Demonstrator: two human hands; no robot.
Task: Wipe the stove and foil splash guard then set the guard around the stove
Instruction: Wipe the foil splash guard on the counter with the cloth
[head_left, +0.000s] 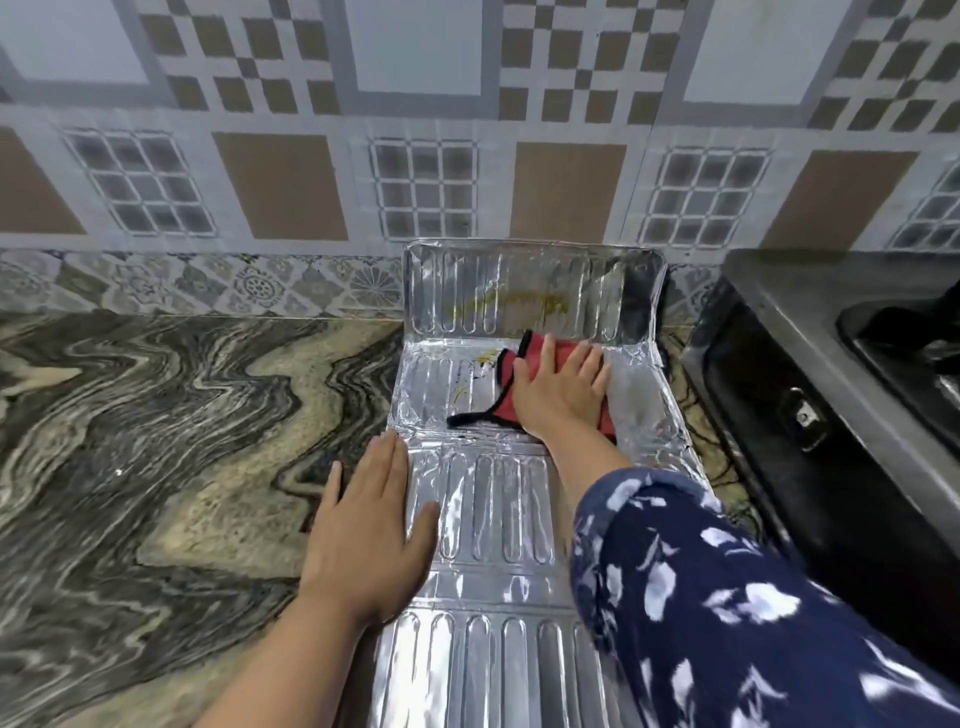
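The silver foil splash guard (488, 509) lies unfolded on the marbled counter, its far panel leaning up against the tiled wall. Yellow-brown stains mark that upright panel and the one below it. My right hand (563, 387) presses flat on a red cloth with black edging (506, 402) on the second panel. My left hand (366, 530) rests palm down, fingers together, on the guard's left edge and the counter. The black stove (810, 395) stands to the right of the guard.
The marbled counter (156, 441) stretches out to the left. A patterned tile wall (311, 182) rises right behind the guard. The stove's front knob (802, 418) faces the guard's right edge, with a narrow strip of counter between them.
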